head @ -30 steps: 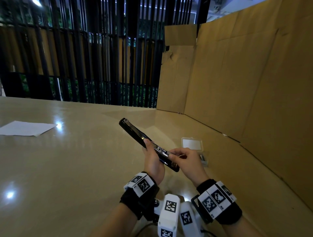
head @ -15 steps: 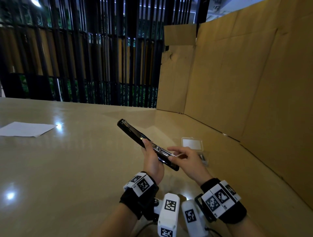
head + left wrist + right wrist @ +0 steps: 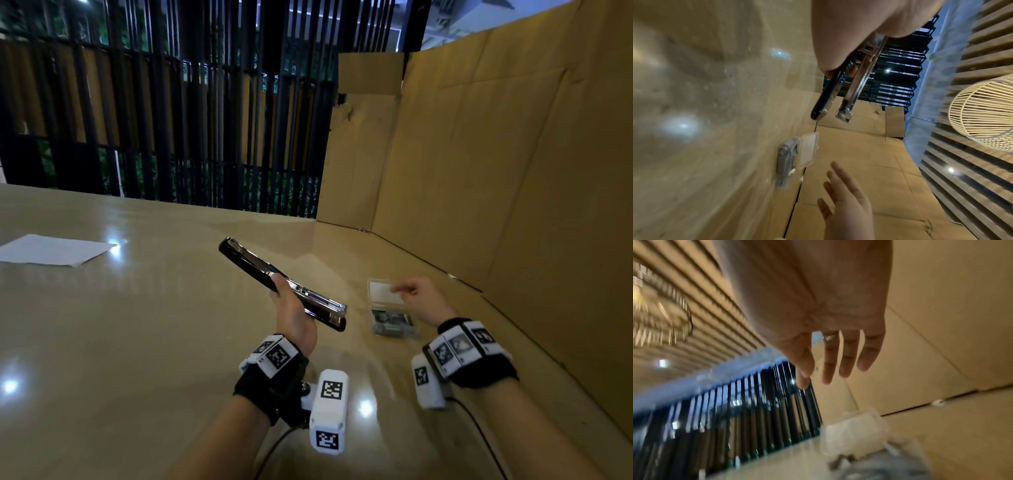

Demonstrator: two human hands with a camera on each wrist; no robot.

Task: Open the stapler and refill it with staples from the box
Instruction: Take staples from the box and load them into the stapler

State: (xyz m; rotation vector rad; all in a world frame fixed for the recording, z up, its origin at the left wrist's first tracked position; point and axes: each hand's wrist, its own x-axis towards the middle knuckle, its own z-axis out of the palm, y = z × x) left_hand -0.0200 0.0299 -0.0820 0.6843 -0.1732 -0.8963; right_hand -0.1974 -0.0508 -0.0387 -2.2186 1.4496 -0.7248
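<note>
The black stapler (image 3: 279,282) was held clear of the table (image 3: 137,342) in the left hand (image 3: 291,317), whose fingers were curled round its middle. It lay opened out flat, the cover extending beyond the grip and the chrome staple channel (image 3: 856,84) extending back toward the wrist. The right hand (image 3: 423,299) hovered with fingers spread and relaxed, holding nothing, just above the clear plastic staple box (image 3: 390,308). The box rested on the table to the right of the grip, its lid (image 3: 807,150) open. Staple strips (image 3: 394,323) lay in its tray. A cardboard screen (image 3: 513,188) stood beyond the box. A white paper sheet (image 3: 51,250) lay well apart, far to the left.
</note>
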